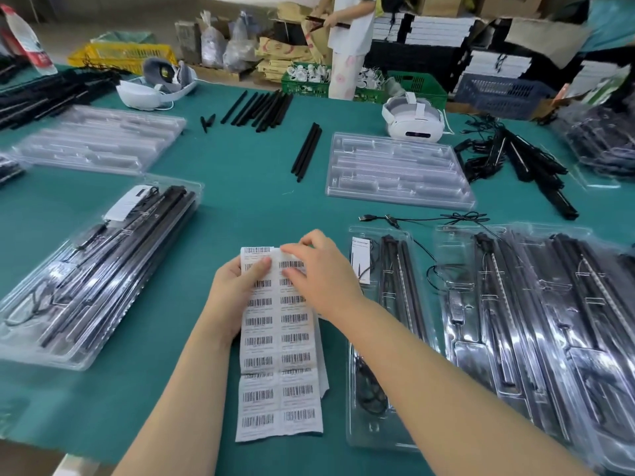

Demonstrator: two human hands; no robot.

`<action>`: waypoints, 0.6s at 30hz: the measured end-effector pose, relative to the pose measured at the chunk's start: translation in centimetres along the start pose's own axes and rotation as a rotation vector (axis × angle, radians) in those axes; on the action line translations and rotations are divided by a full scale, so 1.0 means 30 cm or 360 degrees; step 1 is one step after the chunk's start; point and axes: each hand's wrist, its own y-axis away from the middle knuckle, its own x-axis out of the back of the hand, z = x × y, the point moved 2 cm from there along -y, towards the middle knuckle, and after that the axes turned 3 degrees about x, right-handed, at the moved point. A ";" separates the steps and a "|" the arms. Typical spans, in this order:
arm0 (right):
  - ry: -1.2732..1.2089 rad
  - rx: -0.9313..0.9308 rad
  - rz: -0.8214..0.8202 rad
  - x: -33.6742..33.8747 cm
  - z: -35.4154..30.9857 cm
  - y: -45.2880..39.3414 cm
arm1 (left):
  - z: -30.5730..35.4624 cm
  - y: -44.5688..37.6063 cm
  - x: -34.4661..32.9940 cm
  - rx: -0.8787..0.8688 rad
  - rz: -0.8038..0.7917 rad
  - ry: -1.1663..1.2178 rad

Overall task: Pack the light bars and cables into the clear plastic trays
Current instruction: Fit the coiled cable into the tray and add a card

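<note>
The left hand (237,286) holds the barcode label sheet (278,345) by its left edge. The right hand (316,269) pinches one label near the top. The sheet's long axis runs away from the person. The nearest packed tray (381,338) lies just right, closer to the right hand.

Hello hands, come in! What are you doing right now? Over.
Left hand holds barcode label sheet; right hand pinches a label at its top. Packed trays on both sides, empty tray ahead. Nothing blocking.
</note>
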 end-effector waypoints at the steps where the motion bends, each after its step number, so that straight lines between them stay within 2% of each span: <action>1: 0.0007 0.0015 0.0002 -0.002 0.003 -0.003 | 0.002 0.002 0.002 0.0014 -0.0011 0.0019; 9: -0.0057 0.0056 -0.0030 0.016 0.007 -0.008 | 0.002 0.002 0.008 0.0102 -0.0116 0.0110; 13: 0.0073 0.0035 -0.0076 0.019 -0.005 -0.004 | -0.004 0.000 0.011 0.0115 -0.0121 0.0093; 18: 0.0149 0.0113 -0.0009 0.019 -0.027 -0.002 | -0.004 -0.002 0.022 0.0095 -0.0127 0.0076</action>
